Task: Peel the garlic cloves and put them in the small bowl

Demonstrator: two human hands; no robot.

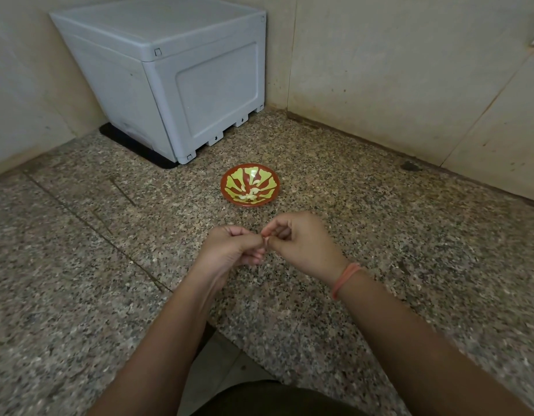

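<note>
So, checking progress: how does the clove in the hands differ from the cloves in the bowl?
The held clove is pinched between the left hand and right hand above the counter; the bowl cloves lie loose in the small bowl. The held clove is mostly hidden, a pinkish bit showing; the bowl cloves are in plain view, pale and bare-looking. Both are small.
</note>
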